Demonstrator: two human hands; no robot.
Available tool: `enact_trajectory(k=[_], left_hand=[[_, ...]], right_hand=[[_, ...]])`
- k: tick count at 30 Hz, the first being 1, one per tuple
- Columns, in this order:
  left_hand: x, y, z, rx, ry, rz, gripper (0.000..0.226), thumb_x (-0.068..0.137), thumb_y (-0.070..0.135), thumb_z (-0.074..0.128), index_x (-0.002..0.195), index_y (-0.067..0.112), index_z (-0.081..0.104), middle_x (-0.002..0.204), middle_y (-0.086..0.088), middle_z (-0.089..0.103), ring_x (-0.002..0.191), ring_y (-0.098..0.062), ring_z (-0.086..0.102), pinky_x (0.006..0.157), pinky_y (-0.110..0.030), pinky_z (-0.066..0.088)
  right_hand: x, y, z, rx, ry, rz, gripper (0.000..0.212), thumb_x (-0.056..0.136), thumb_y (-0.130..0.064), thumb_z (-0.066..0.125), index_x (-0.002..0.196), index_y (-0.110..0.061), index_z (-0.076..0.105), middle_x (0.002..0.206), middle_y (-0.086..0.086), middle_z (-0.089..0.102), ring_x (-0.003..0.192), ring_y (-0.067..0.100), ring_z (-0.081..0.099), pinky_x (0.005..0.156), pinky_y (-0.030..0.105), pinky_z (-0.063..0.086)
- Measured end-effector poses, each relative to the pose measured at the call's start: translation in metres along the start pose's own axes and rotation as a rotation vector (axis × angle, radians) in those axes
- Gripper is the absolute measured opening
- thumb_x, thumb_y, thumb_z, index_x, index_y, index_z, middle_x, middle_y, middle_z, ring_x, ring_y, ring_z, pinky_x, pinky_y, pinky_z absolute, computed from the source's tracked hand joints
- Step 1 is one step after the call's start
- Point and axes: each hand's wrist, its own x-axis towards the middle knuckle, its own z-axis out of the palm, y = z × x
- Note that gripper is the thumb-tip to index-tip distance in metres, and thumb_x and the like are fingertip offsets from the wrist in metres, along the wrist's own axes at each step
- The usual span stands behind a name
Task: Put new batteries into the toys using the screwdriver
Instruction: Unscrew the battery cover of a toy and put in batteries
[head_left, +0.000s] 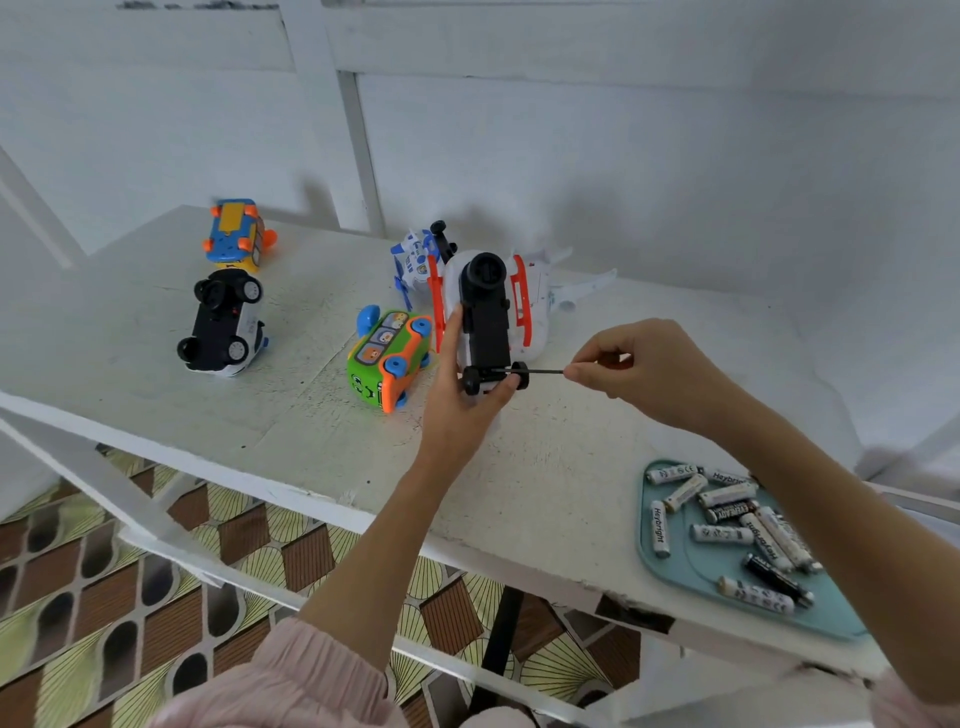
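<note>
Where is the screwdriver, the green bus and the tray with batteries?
screwdriver (540, 371): head view, on its thin dark shaft.
green bus (366, 364): head view, on its green side.
tray (675, 571): head view, on its bare blue floor.

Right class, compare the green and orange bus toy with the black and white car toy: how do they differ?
The green and orange bus is brightly coloured with blue wheels; the black and white car has black wheels with white hubs. The bus lies tipped on its side, its windows facing up; the car lies belly up, its underside showing. The bus is near the left hand; the car lies further left. Both lie untouched on the table.
</note>
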Motion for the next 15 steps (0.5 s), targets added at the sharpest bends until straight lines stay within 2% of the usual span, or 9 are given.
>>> enact_trajectory(k=[4,8,11,13,15], left_hand=[[0.001,0.001,0.001,0.013,0.001,-0.008,0.085,0.081,0.026,0.070,0.135,0.064,0.016,0.139,0.047,0.022,0.137,-0.026,0.037,0.091,-0.060,0.049],[0.000,0.001,0.002,0.023,0.002,-0.005,0.085,0.082,0.025,0.071,0.139,0.056,0.016,0.137,0.049,0.021,0.137,-0.024,0.036,0.093,-0.059,0.048],[0.000,-0.001,0.001,0.041,0.004,0.016,0.083,0.077,0.040,0.069,0.138,0.061,0.016,0.144,0.040,0.024,0.136,-0.026,0.039,0.090,-0.062,0.048],[0.000,-0.001,0.001,0.052,0.006,0.014,0.084,0.077,0.041,0.069,0.138,0.061,0.016,0.148,0.031,0.025,0.136,-0.026,0.039,0.091,-0.062,0.048],[-0.001,0.001,0.002,0.044,0.006,-0.001,0.084,0.079,0.035,0.070,0.140,0.058,0.016,0.149,0.027,0.027,0.137,-0.023,0.038,0.093,-0.059,0.048]], right_hand=[[0.001,-0.001,-0.001,0.019,0.000,-0.011,0.013,0.083,-0.025,0.066,0.083,-0.014,0.073,0.062,-0.009,0.062,0.052,0.007,0.051,0.063,0.029,0.047],[0.002,-0.002,0.000,-0.003,-0.001,-0.029,0.014,0.083,-0.023,0.066,0.083,-0.012,0.073,0.059,-0.013,0.059,0.056,0.006,0.053,0.060,0.024,0.045],[0.002,-0.004,0.001,-0.048,0.010,-0.048,0.016,0.083,-0.025,0.066,0.085,-0.011,0.074,0.065,-0.005,0.064,0.055,0.011,0.055,0.061,0.026,0.047],[0.003,-0.007,0.000,-0.087,0.029,-0.065,0.016,0.083,-0.026,0.066,0.084,-0.012,0.074,0.070,0.000,0.068,0.061,0.018,0.059,0.063,0.026,0.048],[0.003,-0.011,0.000,-0.120,0.053,-0.093,0.015,0.081,-0.026,0.068,0.082,-0.012,0.074,0.072,0.001,0.068,0.064,0.017,0.061,0.066,0.028,0.050]])
